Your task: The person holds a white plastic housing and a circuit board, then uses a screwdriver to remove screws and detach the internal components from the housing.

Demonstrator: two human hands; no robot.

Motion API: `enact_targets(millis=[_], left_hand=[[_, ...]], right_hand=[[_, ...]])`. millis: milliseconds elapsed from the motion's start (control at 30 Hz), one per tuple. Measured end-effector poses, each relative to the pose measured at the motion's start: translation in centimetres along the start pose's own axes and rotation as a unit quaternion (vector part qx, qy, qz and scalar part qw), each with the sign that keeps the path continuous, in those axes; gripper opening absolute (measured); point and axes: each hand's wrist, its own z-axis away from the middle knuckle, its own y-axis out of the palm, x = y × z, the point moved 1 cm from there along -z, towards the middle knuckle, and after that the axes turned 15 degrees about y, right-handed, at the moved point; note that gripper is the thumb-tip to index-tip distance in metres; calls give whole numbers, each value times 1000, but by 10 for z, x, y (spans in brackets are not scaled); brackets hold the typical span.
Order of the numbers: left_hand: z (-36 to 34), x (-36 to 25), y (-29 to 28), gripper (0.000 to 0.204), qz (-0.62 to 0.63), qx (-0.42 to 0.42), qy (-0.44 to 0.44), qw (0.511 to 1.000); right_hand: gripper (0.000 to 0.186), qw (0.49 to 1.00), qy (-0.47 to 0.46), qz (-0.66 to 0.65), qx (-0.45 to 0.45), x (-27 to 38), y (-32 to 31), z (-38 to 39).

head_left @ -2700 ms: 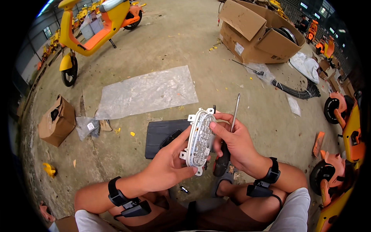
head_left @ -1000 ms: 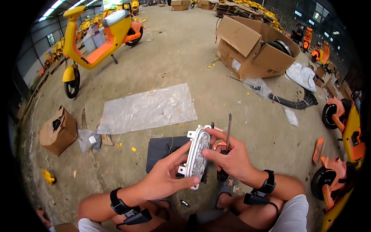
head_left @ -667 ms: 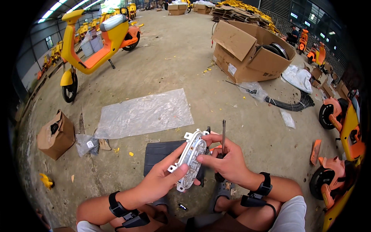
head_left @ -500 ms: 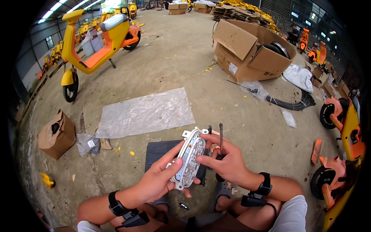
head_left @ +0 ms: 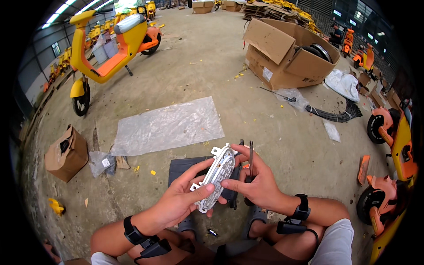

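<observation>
1. White-rimmed, oval plastic lamp unit with a clear bumpy face (head_left: 217,179) was held up in both hands, above the floor, in front of the person's knees, tilted with its top to the right.
2. Left hand (head_left: 179,196) was curled around the lower left, thumb pressed on the face, fingers behind. Right hand (head_left: 260,183) was pinching the right edge, thumb at the side, index finger near the top; it also held a slim, dark-shafted screwdriver (head_left: 251,159), tip up.
3. Handling, my read: light, stiff, probably smooth enough to slip. Clear face looked scratchable; holed white tabs looked the likeliest to snap. Best hold: the thick rim on both long sides, clear of tabs and lens.
4. Large brown cardboard box with raised flaps (head_left: 304,70) held black round parts with a silvery rim (head_left: 316,51), wheel-like.
5. Small crumpled brown cardboard box (head_left: 68,161) stood on the floor at left, top partly open, something dark inside; couldn't tell what.
6. Translucent grey plastic bag with a white label (head_left: 98,167) lay just beside the small box. Contents unclear.
</observation>
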Motion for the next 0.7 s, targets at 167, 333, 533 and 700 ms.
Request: enact_targets(millis=[167,333,533,700], left_hand=[[2,1,1,60,0,-2,9,1000],[3,3,2,57,33,-6,12,999],[-1,4,0,48,31,-36,3,999],[-10,9,-6,46,-32,-25,11,999]], right_hand=[[70,990,-68,116,-32,-5,-4,-4],[61,999,-24,33,-34,1,-5,-2],[42,998,-19,-19,-60,11,-8,1],[27,996,69,0,51,11,-26,1]])
